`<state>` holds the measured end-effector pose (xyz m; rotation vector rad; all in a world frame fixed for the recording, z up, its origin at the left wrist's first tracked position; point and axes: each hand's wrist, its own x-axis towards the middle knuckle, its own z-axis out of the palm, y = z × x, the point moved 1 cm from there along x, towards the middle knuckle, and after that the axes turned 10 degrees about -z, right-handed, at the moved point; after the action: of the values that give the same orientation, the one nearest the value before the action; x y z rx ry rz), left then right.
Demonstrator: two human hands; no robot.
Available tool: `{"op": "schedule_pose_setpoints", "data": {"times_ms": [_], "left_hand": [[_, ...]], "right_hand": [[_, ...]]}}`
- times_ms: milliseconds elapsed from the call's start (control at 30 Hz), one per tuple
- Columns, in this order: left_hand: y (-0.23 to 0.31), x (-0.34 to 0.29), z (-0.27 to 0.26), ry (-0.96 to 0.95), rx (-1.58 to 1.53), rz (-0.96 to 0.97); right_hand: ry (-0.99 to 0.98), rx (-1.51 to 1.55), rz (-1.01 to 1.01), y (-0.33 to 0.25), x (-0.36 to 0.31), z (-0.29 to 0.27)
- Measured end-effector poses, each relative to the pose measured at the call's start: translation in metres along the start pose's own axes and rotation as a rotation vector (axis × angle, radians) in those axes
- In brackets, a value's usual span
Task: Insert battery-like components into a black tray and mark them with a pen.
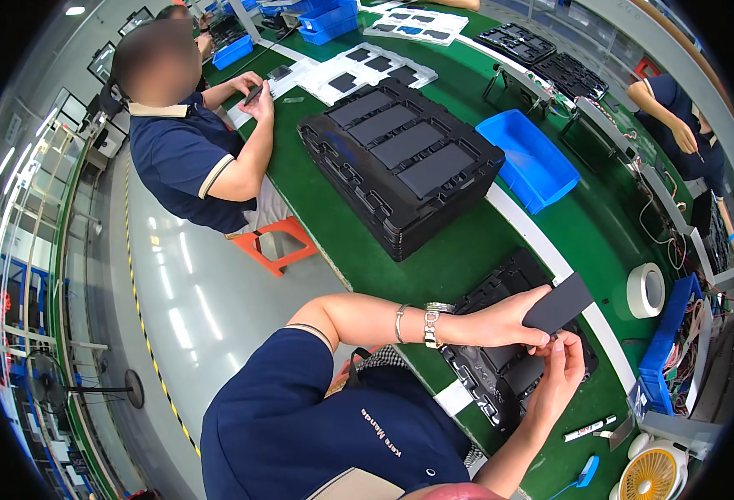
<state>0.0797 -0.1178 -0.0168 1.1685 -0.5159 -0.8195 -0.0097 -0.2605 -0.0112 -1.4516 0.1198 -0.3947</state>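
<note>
My left hand [500, 323], with bracelets at the wrist, is closed on a flat dark rectangular panel [560, 303], which is tilted up. Just below the panel's lower edge, my right hand [560, 368] has its fingertips pinched together. Whatever lies between those fingertips is too small to make out. Under both hands a black moulded tray [513, 271] rests on the green table [367, 283], partly hidden by my arms. Dark flat pieces show in its slots.
Beyond stands a stack of black trays [400, 158] holding dark panels, beside a blue bin [533, 158]. To the right are a tape roll [645, 290], a marker [590, 428], a blue brush [587, 472] and a small fan [653, 473]. A co-worker [187, 158] sits at the left.
</note>
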Motion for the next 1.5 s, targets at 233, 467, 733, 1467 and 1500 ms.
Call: {"op": "schedule_pose_setpoints", "data": {"times_ms": [233,467,733,1467,1500], "left_hand": [[0.003,-0.002,0.001,0.011,-0.011,-0.013],[-0.003,0.001,0.0,0.031,0.04,0.018],[-0.001,0.001,0.001,0.019,0.001,-0.012],[-0.001,-0.001,0.001,0.01,-0.033,-0.006],[-0.001,0.0,0.001,0.008,-0.035,-0.009]], "right_hand": [[-0.002,0.0,0.013,0.0,0.0,-0.001],[0.001,-0.015,0.013,0.0,-0.001,-0.002],[0.003,-0.025,0.007,-0.001,0.0,-0.002],[-0.004,-0.029,0.006,-0.002,0.0,-0.001],[-0.003,-0.027,0.01,-0.003,0.0,-0.001]]}}
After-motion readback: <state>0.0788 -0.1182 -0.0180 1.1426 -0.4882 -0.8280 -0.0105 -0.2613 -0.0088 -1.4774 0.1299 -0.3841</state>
